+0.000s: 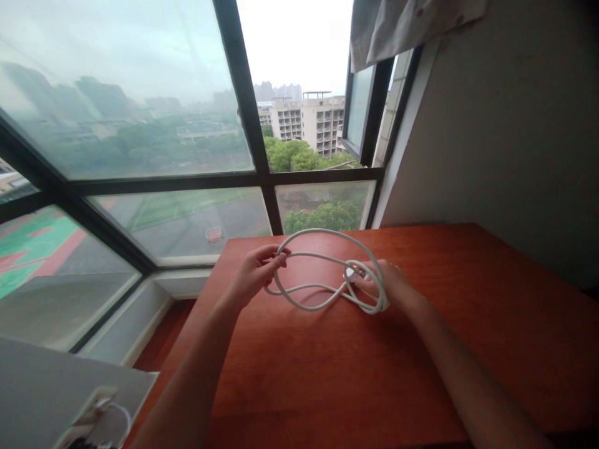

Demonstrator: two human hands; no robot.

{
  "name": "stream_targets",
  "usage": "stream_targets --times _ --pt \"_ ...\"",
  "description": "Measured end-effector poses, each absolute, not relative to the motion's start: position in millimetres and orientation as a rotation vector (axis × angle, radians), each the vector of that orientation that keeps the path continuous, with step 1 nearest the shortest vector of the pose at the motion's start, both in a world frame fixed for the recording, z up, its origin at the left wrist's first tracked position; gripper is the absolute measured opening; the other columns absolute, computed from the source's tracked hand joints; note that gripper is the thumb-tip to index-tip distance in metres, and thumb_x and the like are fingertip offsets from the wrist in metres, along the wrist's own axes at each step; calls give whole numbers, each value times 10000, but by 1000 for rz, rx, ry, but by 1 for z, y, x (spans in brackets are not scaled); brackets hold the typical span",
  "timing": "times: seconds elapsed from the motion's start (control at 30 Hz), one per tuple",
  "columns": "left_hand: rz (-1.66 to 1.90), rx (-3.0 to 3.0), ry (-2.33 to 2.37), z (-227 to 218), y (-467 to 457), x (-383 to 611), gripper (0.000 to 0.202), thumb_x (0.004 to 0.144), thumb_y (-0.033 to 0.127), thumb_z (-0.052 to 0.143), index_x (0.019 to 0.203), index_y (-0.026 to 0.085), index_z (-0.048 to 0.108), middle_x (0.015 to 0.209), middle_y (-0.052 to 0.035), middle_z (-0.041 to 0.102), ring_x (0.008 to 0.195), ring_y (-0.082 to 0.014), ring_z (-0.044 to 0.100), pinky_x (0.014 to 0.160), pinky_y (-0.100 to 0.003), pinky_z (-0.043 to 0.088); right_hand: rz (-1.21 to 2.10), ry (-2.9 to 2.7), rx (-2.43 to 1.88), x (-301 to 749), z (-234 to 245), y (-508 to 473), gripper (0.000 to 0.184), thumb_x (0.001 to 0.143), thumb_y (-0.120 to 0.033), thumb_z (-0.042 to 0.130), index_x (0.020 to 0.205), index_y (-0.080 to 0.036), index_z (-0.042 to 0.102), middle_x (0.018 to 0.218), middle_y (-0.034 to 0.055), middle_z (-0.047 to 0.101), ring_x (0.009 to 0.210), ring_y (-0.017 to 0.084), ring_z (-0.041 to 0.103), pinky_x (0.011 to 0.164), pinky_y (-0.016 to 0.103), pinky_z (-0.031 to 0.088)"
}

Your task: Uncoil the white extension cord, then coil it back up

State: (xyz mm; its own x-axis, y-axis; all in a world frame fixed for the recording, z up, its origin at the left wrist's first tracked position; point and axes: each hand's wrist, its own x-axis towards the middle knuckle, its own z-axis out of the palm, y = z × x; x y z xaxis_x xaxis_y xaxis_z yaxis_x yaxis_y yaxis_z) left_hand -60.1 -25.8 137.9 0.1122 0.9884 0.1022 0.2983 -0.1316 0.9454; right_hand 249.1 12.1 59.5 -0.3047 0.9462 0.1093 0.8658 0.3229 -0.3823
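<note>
Left hand [250, 272] pinches closed and right hand [392, 284] curls around a smooth white cable [314, 231] (looping in loose ovals) above the wood-grained, reddish table [337, 374].

Loops of white cable [322, 257] partly hide the right hand [392, 284]; the small white piece [350, 274] there, perhaps a connector, is too blurred to tell. The top edge cuts off the curtain [412, 28], the bottom edge the tabletop [337, 386].

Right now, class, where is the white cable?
In the head view, the white cable is looped near the picture's middle, slightly right, held between the left hand and right hand, over the wooden table.
</note>
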Motion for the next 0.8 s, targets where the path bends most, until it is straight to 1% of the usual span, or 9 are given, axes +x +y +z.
stream_targets --times 0.1,0.2,0.3,0.4,0.53,0.6,0.7,0.77,0.8 --pt "1102 1555 1280 137 -30 -57 418 799 473 652 1047 137 659 801 -43 622 471 -46 418 397 -166 340 394 -2356 -1594 246 59 11 189 830 -357 527 886 -285 692 800 -4 712 688 163 610 562 235 303" --pt "1083 1526 1236 134 -32 -56 409 809 456 651 1069 140 647 808 -33 606 474 -41 412 397 -161 332 400 -2423 -1551 241 58 10 193 845 -328 499 903 -278 676 786 -10 699 666 150 594 553 229 293" --pt "1046 1488 1197 127 -34 -58 410 816 442 655 1107 153 630 785 -9 583 464 -35 402 399 -162 326 409 -2465 -1533 234 56 11 206 872 -359 481 915 -260 657 772 -7 688 631 138 580 548 223 299" --pt "1001 1460 1139 119 -36 -57 437 813 415 674 1164 164 604 775 -1 579 472 -40 412 405 -167 326 431 -2497 -1475 228 53 15 221 888 -400 488 915 -254 651 807 3 698 676 144 607 584 216 341" --pt "971 1356 944 109 -36 -59 500 813 375 695 1247 175 549 852 -35 616 552 -72 497 474 -189 409 363 -2549 -1436 222 52 19 191 875 -354 524 884 -240 678 837 28 714 758 167 635 642 220 382" --pt "968 1217 815 102 -31 -63 502 856 437 627 1278 187 521 901 -60 634 579 -91 538 525 -219 456 353 -2557 -1393 220 51 20 182 866 -319 528 862 -229 687 858 38 720 777 177 642 652 224 392" --pt "954 1028 735 82 -18 -69 514 895 560 489 1234 178 549 887 -82 650 566 -102 557 530 -231 467 467 -2515 -1352 219 48 21 189 851 -292 528 837 -215 700 869 45 728 796 189 651 660 227 411" --pt "946 1035 819 61 -7 -69 483 874 551 524 1133 150 602 866 -81 649 581 -103 569 540 -222 468 588 -2454 -1332 219 47 21 200 840 -300 539 872 -217 717 892 45 734 814 198 657 672 231 433" --pt "911 1096 886 51 -3 -67 450 855 517 573 1093 138 616 865 -84 651 588 -106 577 551 -227 474 637 -2413 -1318 219 47 20 209 834 -310 547 900 -222 725 911 43 737 824 201 660 681 234 444"
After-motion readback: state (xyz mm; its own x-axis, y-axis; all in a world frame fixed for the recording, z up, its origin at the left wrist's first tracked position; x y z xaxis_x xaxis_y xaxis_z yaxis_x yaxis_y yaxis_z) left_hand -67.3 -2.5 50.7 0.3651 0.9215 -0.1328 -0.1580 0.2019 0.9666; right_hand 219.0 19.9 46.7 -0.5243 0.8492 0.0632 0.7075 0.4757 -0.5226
